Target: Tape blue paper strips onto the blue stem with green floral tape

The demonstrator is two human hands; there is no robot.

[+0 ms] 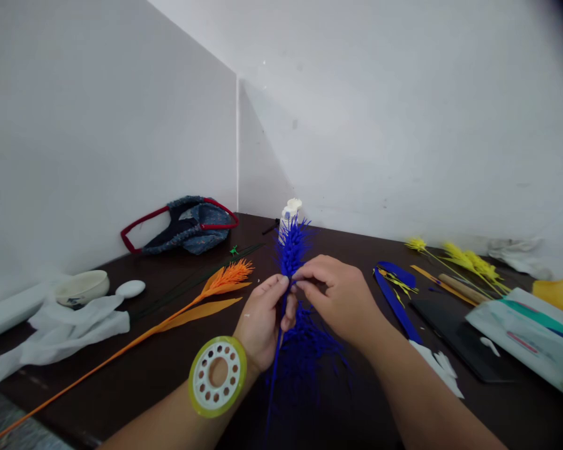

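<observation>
A blue artificial wheat ear (293, 247) on a long thin stem stands upright in front of me. My left hand (268, 312) is closed around its stem just below the bristly head. The thumb and index finger of my right hand (335, 297) pinch at the base of that head; whether they hold a separate small piece is too small to tell. Loose blue spikelets (312, 340) lie in a pile on the table behind and below my hands. A roll of clear yellowish tape (238, 375) sits against my left wrist.
An orange wheat stalk (178, 307) lies to the left, near white tissue (82, 328) and a bowl (82, 289). A denim bag (201, 225) and white bottle (284, 228) stand behind. On the right are yellow wheat ears (473, 261), a black tablet-like slab (455, 337) and a plastic packet (520, 334).
</observation>
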